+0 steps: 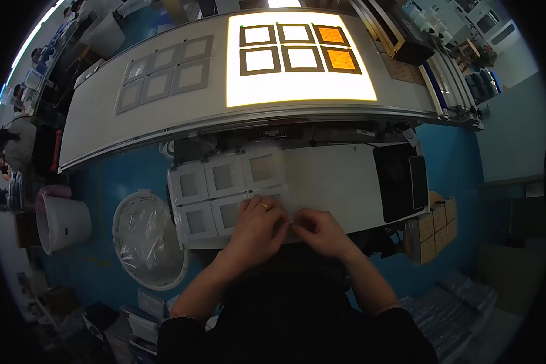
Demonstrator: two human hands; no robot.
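Sheet (pixel 227 192) under left hand (pixel 255 232); right hand (pixel 325 234) alongside.

A pale tabletop (pixel 333 176) carries a sheet of square white frames (pixel 208 193) across its left part, set in two rows. At its right end lies a black pad (pixel 394 188), with a slim dark slab (pixel 418 182) along the pad's outer edge. A longer tabletop (pixel 91 115) beyond bears a glowing panel (pixel 297 88) and, left of that, six grey frames (pixel 165 70).
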